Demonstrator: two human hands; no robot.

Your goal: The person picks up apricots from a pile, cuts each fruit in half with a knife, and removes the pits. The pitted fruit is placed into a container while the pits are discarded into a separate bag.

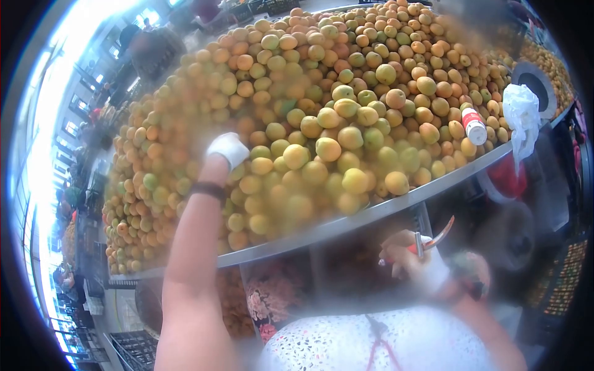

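Note:
A large heap of apricots, yellow to orange, fills the metal-edged table in front of me. My left hand, in a white glove, reaches into the left-middle of the heap and touches the fruit. Its fingers are blurred and partly hidden among the apricots, so their hold cannot be told. Low in front of my body, at the near side of the table rim, my right hand is closed around a small curved knife with a red handle. The curved blade points up and to the right.
A metal rim runs along the table's near edge. On the right lie a red-and-white bottle and a white plastic bag, beside a grey ring. Black crates stand at lower left.

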